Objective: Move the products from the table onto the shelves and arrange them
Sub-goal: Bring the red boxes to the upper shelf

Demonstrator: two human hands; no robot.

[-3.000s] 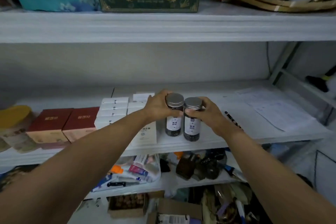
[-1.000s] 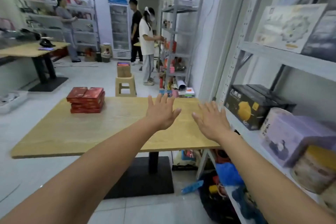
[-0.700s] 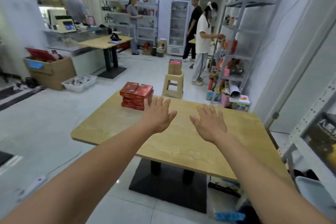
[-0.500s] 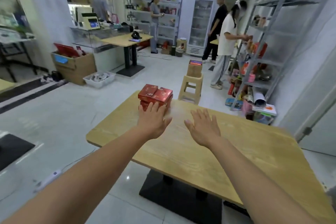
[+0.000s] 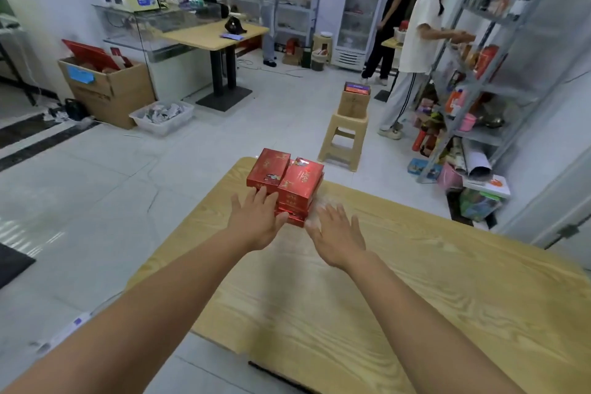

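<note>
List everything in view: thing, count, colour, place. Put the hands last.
red boxes: one stack, two side by side on top, total unclear; red; far corner of the near table
near table: one, light wood, under both hands
stool: one, beige, on the floor beyond the table
cardboard box: one, brown, on the stool
far table: one, light wood, back left
large carton: one, brown, on the floor at left
bin: one, white, beside the carton
fridge: one, white, glass door, back wall
shelf rack: one, grey metal, right, stocked
other people: at least three, at the back
left hand: open, at the stack's near side
right hand: open, over the table right of the stack
</note>
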